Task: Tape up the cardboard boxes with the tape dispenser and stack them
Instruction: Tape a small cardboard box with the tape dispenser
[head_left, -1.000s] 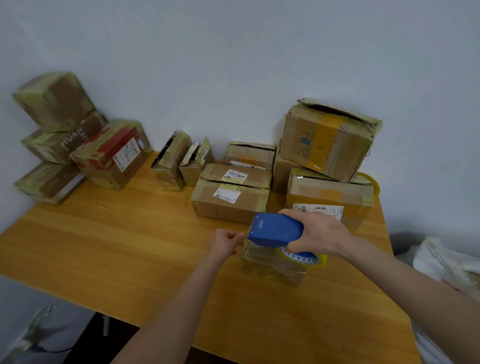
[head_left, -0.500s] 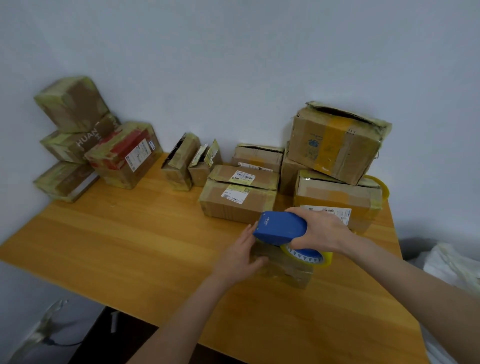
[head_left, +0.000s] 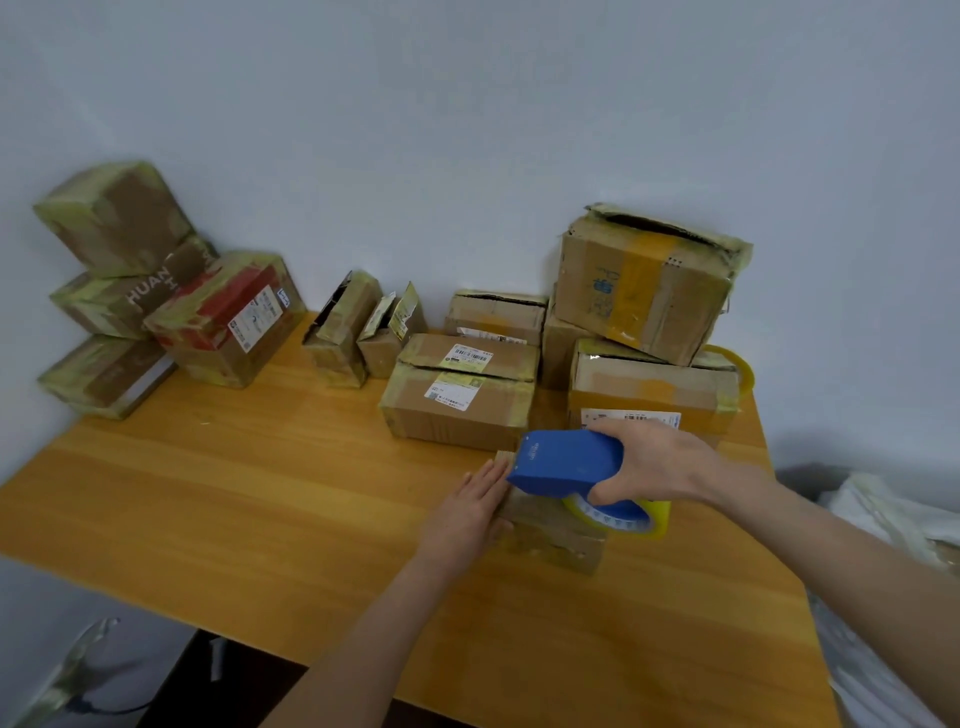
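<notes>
1. I see the right hand (head_left: 654, 462) curled round the blue plastic tape dispenser (head_left: 566, 460), gripping it from above. The dispenser's yellowish roll of tape (head_left: 631, 519) sits just under the palm.
2. The dispenser lies over the top of a small brown cardboard box (head_left: 550, 538) near the front middle of the orange wooden table (head_left: 234, 493). I cannot tell whether its front edge touches the cardboard, because the blue body hides it.
3. The left hand (head_left: 470, 512) is flat with straight fingers, pressed against the left side of that small box.
4. Just behind stands a low brown labelled box (head_left: 457, 410), with a flatter one on top of it.
5. To the right, a big dented box with an orange tape band (head_left: 644, 280) sits tilted on a wide labelled box (head_left: 649, 387).
6. At the far left, against the wall, is a stack of three tape-wrapped boxes (head_left: 114, 291). A red-and-brown box (head_left: 228, 317) leans just beside it.
</notes>
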